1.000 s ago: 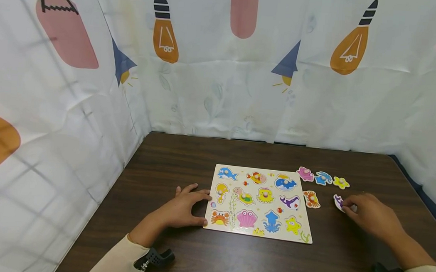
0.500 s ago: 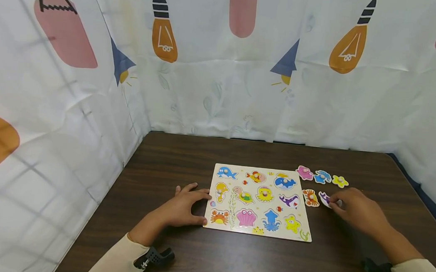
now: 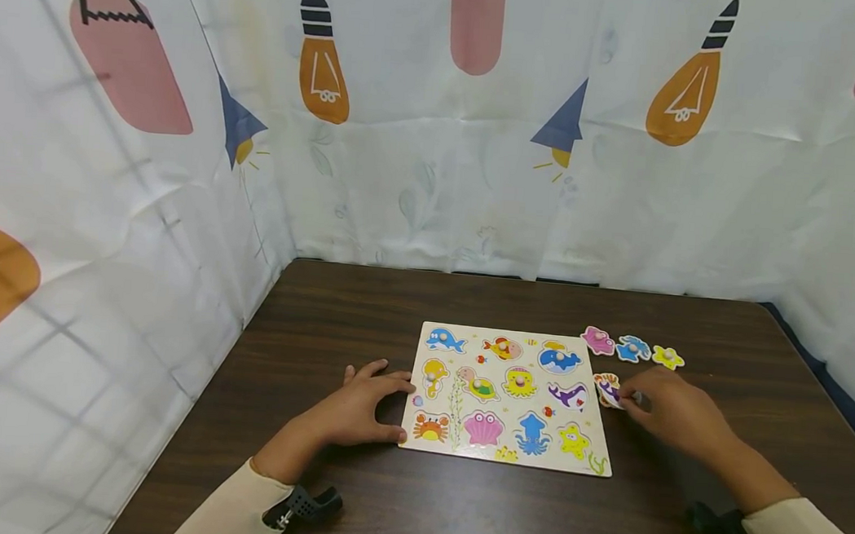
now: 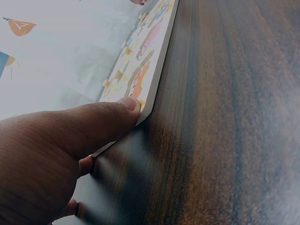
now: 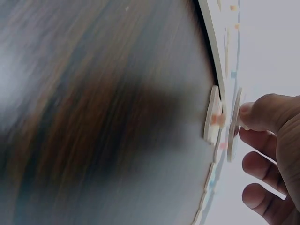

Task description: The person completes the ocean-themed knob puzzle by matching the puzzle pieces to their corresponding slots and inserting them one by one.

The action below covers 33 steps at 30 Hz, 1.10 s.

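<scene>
A pale wooden peg puzzle board (image 3: 548, 461) with sea animals lies on the table. My left hand (image 3: 348, 409) rests at its left edge, thumb (image 4: 124, 108) on the near corner and fingers spread along the side. My right hand (image 3: 683, 413) pinches a purple-and-white whale puzzle piece (image 3: 608, 394) by its knob, just right of the board. In the right wrist view this whale piece (image 5: 234, 124) is held on edge, apart from the orange crab piece (image 5: 212, 115). From the head, it partly covers the crab piece (image 3: 603, 379). Knobbed pieces fill the upper recesses; the purple whale recess (image 3: 568, 396) shows its printed picture.
Beyond the right hand lie a pink piece (image 3: 598, 340), a blue piece (image 3: 633, 349) and a yellow starfish piece (image 3: 668, 358). The dark wooden table (image 3: 338, 294) meets printed white curtains (image 3: 403, 192) at the back and left.
My right hand has moved left with the purple whale piece, from right of the crab piece to over it. The left hand and the board stay in place.
</scene>
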Each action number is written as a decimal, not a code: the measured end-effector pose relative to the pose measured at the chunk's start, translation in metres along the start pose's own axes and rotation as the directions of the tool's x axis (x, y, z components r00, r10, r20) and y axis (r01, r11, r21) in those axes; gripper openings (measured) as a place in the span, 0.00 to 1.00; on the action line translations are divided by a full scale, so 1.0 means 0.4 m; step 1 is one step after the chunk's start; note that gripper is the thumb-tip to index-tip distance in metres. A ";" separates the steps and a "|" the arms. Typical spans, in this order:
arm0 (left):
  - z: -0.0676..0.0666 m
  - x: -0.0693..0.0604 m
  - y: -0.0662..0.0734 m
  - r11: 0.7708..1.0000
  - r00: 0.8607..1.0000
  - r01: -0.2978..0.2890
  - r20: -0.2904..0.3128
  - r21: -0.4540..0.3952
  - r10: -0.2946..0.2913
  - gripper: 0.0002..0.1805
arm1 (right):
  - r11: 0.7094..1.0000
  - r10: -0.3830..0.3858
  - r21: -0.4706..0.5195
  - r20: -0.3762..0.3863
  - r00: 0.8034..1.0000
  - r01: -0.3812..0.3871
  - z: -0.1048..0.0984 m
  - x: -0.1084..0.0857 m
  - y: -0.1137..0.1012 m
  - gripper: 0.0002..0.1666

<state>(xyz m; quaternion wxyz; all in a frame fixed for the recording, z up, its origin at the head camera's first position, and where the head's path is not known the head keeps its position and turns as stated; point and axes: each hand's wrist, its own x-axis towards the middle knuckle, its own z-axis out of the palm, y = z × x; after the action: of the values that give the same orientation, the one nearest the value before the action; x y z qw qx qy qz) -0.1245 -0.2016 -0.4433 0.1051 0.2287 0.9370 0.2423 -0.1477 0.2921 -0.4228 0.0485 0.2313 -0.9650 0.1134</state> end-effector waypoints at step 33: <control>0.002 0.001 0.001 1.000 1.000 -0.004 -0.009 0.003 0.004 0.36 | 0.997 -0.058 0.049 -0.004 0.998 0.058 0.051 0.051 -0.081 0.09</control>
<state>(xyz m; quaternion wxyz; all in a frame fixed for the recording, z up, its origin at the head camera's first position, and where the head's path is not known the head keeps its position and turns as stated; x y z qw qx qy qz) -0.1243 -0.2007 -0.4439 0.1001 0.2297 0.9373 0.2423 -0.1520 0.2502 -0.4332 0.0472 0.2602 -0.9547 0.1361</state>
